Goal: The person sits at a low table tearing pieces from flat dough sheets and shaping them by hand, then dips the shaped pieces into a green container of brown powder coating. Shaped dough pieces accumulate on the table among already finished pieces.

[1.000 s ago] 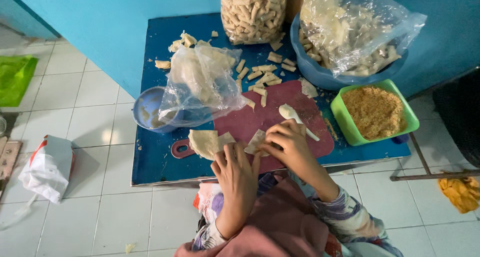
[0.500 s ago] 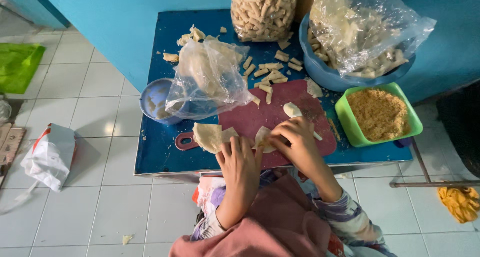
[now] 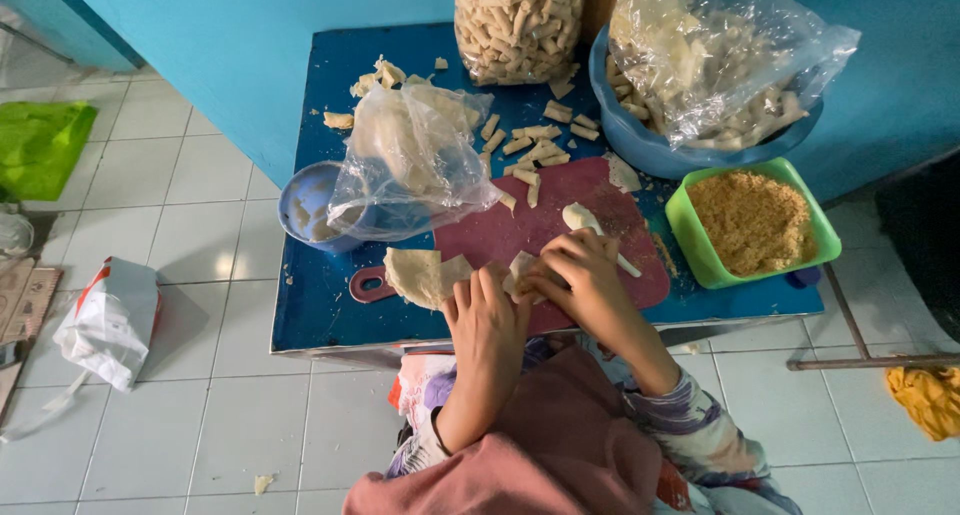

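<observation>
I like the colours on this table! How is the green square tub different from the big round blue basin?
The green square plastic tub is smaller and shallow; the big round blue plastic basin is larger and deeper. The tub stands open, filled with brown crumbs; the basin holds a clear plastic bag of pale pieces. The tub sits nearer the person, the basin toward the wall. Both rest on the blue table.

Bare board (image 3: 480, 237) ahead; plastic bag (image 3: 410, 165) blocks left, green tub (image 3: 690, 237) right
</observation>
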